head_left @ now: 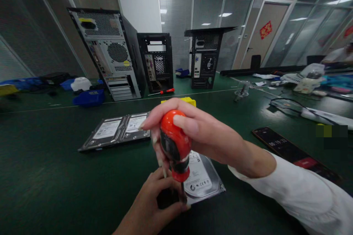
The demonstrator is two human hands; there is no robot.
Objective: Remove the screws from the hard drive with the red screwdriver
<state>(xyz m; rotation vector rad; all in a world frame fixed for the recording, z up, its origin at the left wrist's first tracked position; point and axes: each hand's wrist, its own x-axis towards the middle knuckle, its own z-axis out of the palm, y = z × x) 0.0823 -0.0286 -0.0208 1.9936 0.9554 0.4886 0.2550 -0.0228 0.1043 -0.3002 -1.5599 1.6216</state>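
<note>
A red and black screwdriver stands nearly upright, its handle gripped by my right hand with the thumb along the top. Its shaft runs down to the near left corner of a silver hard drive lying label up on the table. My left hand is closed around the lower shaft, thumb and forefinger curled at the tip. The tip itself and any screw under it are hidden by those fingers. Behind my hands lie two more hard drives, side by side with their labels up.
Three computer cases stand at the back: a large one, a small one and another. A second screwdriver lies before the middle one. A phone with a timer lies right. Blue bins and cables are farther off.
</note>
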